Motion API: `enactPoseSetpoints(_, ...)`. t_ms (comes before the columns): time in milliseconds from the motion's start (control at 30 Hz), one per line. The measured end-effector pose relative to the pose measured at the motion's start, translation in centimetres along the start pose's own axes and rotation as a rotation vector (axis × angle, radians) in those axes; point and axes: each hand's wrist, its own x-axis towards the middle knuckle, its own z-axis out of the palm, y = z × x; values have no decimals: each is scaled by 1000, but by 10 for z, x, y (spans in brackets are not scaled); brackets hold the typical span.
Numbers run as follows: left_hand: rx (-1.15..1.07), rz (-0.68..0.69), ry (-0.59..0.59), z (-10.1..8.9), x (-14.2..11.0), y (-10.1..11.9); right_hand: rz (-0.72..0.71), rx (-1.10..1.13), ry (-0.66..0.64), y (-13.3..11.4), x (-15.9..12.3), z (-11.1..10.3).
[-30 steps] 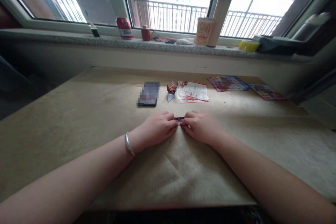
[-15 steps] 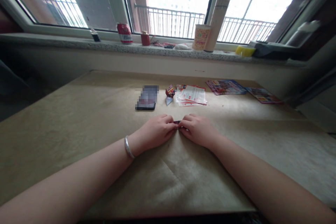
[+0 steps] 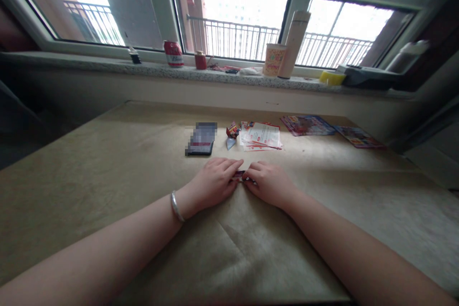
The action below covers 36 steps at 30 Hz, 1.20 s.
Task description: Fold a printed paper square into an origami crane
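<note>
A small, dark reddish piece of printed paper (image 3: pixel 239 173), seemingly folded, lies low over the table between my hands, mostly covered by fingers. My left hand (image 3: pixel 215 179), with a silver bangle at its wrist, has its fingers fairly straight over the paper's left end and the thumb against it. At the right end, the bent fingers and thumb of my right hand (image 3: pixel 268 180) pinch the paper. Just beyond stand a crumpled, printed paper piece with a pale pointed tip (image 3: pixel 232 135) and a stack of white and red sheets (image 3: pixel 263 136).
A phone-like dark device (image 3: pixel 202 139), blurred out, lies left of the sheets on the beige table (image 3: pixel 107 177). Colourful printed cards (image 3: pixel 308 125) spread at the back right. On the windowsill are a red can (image 3: pixel 173 53), a paper cup (image 3: pixel 274 60), a tall tube (image 3: pixel 294 45) and yellow tape (image 3: pixel 332 78).
My left fingers have straightened and shifted on the paper, so more of its dark printed surface shows. My right hand keeps its pinch. The whole view has tilted slightly upward.
</note>
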Motion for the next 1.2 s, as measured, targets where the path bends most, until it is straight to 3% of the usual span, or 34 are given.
enactPoseSetpoints(133, -66, 28, -76, 0, 2, -2, -2, 6, 4, 1, 1, 0)
enactPoseSetpoints(667, -56, 107, -22, -1, 4, -3, 6, 17, 0, -1, 2, -2)
enactPoseSetpoints(1200, -130, -5, -21, 3, 7, -1, 22, -6, 50, -3, 10, 6)
